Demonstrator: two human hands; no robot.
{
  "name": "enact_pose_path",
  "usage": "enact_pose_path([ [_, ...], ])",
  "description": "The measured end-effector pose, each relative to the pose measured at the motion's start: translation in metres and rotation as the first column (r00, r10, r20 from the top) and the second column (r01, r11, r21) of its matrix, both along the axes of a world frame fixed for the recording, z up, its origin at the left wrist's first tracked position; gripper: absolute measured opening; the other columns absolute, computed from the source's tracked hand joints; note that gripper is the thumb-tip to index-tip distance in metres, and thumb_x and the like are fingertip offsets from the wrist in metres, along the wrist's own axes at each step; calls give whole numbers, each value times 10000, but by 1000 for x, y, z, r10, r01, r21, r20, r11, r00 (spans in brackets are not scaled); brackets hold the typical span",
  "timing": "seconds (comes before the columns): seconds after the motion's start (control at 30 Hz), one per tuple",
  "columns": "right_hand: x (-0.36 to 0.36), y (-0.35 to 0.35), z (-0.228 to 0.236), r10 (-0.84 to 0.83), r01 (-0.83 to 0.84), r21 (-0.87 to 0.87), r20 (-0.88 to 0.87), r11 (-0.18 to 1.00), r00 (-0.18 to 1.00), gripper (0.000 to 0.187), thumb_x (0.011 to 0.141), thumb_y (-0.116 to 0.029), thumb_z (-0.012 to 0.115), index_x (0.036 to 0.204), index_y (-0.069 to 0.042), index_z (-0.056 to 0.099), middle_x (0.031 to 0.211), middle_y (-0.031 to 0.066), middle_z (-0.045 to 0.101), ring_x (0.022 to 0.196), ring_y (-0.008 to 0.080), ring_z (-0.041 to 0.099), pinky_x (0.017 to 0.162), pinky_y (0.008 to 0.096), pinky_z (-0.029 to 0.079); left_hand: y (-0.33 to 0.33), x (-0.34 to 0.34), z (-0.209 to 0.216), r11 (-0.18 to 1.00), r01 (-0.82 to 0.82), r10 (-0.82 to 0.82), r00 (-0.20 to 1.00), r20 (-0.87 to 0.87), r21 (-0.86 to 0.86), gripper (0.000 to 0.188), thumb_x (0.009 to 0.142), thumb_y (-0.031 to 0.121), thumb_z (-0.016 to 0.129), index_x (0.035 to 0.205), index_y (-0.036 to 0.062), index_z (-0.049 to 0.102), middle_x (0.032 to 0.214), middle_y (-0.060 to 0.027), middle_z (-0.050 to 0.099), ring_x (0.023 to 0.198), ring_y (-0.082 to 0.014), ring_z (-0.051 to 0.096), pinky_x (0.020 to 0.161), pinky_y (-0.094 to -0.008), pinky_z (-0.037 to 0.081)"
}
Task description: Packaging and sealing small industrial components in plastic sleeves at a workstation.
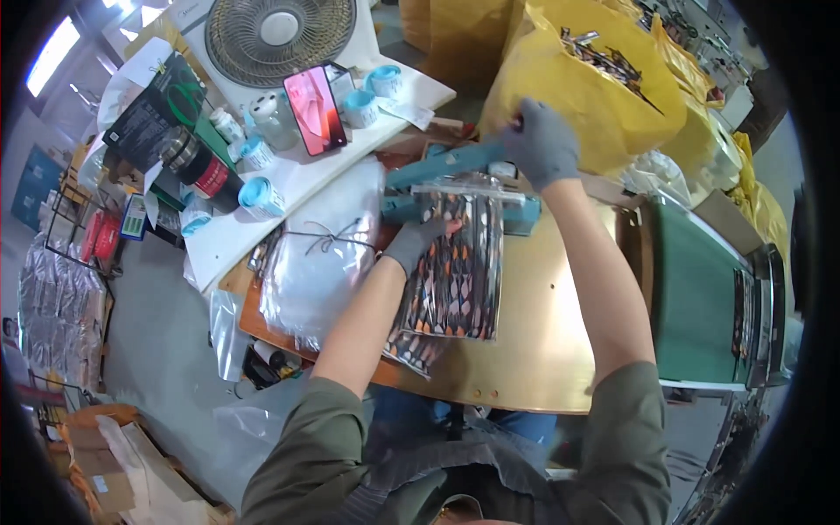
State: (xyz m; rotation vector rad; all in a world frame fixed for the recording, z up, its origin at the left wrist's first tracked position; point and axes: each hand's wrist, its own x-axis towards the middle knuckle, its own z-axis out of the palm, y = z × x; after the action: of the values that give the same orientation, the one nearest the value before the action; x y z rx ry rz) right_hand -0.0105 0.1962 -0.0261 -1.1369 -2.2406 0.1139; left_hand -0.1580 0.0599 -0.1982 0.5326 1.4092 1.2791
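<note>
A clear plastic bag (459, 280) lies on the bench, filled with rows of small dark pieces with orange and pink ends. Its upper edge reaches under the raised arm of a teal bag sealer (451, 164). My left hand (418, 243), in a grey glove with a bare fingertip showing, grips the bag's left side near the top. My right hand (544, 147), also gloved in grey, is closed around the right end of the sealer's arm. Partly beneath the filled bag, another filled bag (416, 352) shows at the lower left.
Left of the sealer lies a tied stack of clear bags (319, 262). A white shelf (341, 162) holds a phone (315, 111), a fan (280, 31), a thermos (203, 171) and several small tubs. A large yellow sack (534, 79) stands behind, and a green conveyor belt (696, 293) is right.
</note>
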Motion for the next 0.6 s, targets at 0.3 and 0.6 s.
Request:
enact_pose_path([
  [0.3, 28, 38, -121, -200, 208, -58, 121, 976, 972, 218, 831, -260, 519, 796, -51, 571, 824, 174, 625, 733, 372, 609, 646, 472, 479, -18, 22, 18, 997, -60, 74, 941, -330, 54, 458, 739, 337, 743, 1016, -10, 635, 911, -76, 648, 816, -137, 580, 744, -276, 458],
  [0.6, 33, 32, -121, -235, 245, -120, 87, 962, 968, 216, 816, -272, 537, 838, -61, 576, 865, 155, 617, 774, 349, 614, 681, 459, 484, -98, 23, -19, 948, -295, 248, 461, -852, 117, 534, 842, 410, 622, 1149, -25, 573, 1063, -212, 624, 993, -298, 603, 866, -353, 454],
])
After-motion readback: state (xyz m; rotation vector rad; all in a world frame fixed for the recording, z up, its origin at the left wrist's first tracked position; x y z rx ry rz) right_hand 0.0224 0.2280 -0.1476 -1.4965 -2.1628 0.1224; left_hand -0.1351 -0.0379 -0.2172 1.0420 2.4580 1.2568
